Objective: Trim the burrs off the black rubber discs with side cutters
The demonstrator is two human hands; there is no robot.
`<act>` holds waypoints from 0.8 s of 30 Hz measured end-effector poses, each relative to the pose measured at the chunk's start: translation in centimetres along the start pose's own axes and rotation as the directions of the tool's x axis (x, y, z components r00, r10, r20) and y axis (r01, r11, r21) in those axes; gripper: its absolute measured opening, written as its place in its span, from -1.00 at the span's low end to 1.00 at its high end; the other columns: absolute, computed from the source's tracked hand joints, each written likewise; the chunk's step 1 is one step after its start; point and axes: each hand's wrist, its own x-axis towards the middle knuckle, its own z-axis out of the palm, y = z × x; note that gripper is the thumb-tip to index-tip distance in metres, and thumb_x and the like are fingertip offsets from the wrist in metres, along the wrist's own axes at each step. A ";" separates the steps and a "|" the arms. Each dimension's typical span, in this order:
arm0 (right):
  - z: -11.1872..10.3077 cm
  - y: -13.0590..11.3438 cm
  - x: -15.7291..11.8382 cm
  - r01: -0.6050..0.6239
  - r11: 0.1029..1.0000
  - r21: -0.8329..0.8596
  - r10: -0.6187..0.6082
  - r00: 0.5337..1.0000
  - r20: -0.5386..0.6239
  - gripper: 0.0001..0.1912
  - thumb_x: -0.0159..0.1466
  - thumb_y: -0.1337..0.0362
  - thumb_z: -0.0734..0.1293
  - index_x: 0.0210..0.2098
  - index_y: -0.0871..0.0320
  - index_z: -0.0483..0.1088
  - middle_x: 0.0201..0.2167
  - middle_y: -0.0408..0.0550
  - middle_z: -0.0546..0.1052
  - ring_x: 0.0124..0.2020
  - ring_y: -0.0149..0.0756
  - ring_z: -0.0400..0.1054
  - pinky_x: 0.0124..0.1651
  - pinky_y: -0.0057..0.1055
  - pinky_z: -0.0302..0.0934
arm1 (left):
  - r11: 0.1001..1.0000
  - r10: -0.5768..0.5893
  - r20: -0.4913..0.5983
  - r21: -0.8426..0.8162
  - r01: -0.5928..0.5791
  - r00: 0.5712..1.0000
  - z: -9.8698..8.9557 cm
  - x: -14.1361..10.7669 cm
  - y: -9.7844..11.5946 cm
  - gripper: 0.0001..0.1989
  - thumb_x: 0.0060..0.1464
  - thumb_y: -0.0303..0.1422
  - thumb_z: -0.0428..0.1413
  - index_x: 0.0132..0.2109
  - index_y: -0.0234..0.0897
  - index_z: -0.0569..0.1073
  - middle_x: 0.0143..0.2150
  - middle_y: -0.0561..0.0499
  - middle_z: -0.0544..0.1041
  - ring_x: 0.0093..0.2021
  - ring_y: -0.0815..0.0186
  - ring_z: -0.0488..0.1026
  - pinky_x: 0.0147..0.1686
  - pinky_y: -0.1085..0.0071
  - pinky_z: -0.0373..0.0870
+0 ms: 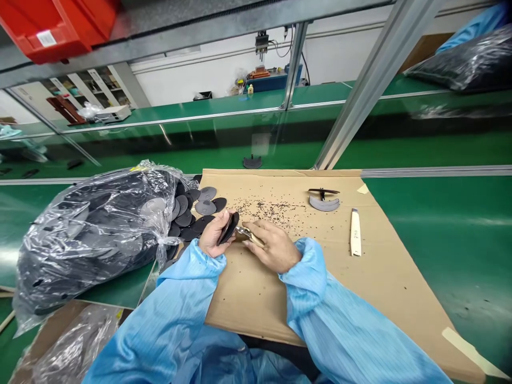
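Note:
Black oval plastic discs (229,229), a small stack as far as I can see, are gripped on edge in my left hand (213,234). My right hand (276,246) is closed around a pair of cutting pliers (253,236) with pale handles. The metal jaws point left and reach the discs' edge; whether they bite on anything is too small to tell. Loose black discs (206,208) lie left of my hands, spilling from a clear plastic bag (92,240) full of them. Tiny black scraps (276,211) are scattered on the cardboard sheet (256,298) beyond my hands.
On the cardboard's right lie a curved grey-black part (324,202) and a pale-handled knife-like tool (356,233). A similar curved part (252,162) sits past the far edge. A metal post (372,74) slants up at the right; a red bin (60,26) hangs upper left.

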 end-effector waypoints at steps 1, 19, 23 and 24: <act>0.0 0.0 0.0 -0.002 1.000 0.001 0.002 1.000 0.006 -0.64 0.28 0.24 0.26 0.06 0.18 0.33 -0.18 0.06 0.44 -0.17 -0.19 0.35 -0.06 -0.26 0.29 | 1.000 -0.007 -0.004 0.002 0.007 1.000 0.1 -0.1 0.1 -0.72 -0.01 -0.27 0.25 -0.24 -0.27 0.33 -0.53 0.16 0.30 -0.67 0.54 0.24 -0.76 0.67 0.04; -0.3 -0.7 0.1 0.017 0.983 -0.181 0.001 0.995 0.098 -0.63 0.30 0.21 0.25 0.07 0.16 0.32 -0.24 0.01 0.44 -0.24 -0.23 0.33 -0.14 -0.33 0.23 | 0.999 -0.015 -0.002 0.040 0.015 1.000 0.2 -0.1 0.0 -0.71 -0.04 -0.26 0.27 -0.26 -0.30 0.36 -0.57 0.14 0.27 -0.67 0.52 0.22 -0.78 0.67 -0.02; -0.5 -1.1 0.4 0.015 0.940 -0.342 0.031 0.991 0.129 -0.68 0.28 0.27 0.26 0.02 0.17 0.36 -0.28 0.02 0.44 -0.29 -0.23 0.29 -0.19 -0.35 0.19 | 0.998 0.010 -0.023 0.057 -0.008 1.000 -0.3 0.3 -0.3 -0.70 -0.05 -0.24 0.28 -0.28 -0.31 0.37 -0.57 0.14 0.28 -0.68 0.54 0.18 -0.77 0.65 0.00; -0.6 -1.2 0.4 0.010 0.928 -0.373 0.046 0.989 0.141 -0.70 0.27 0.30 0.26 0.00 0.17 0.37 -0.29 0.02 0.45 -0.29 -0.22 0.29 -0.20 -0.35 0.18 | 0.998 0.016 -0.036 0.062 -0.014 0.999 -0.4 0.4 -0.4 -0.70 -0.05 -0.24 0.27 -0.28 -0.31 0.37 -0.57 0.14 0.29 -0.68 0.54 0.18 -0.77 0.65 0.02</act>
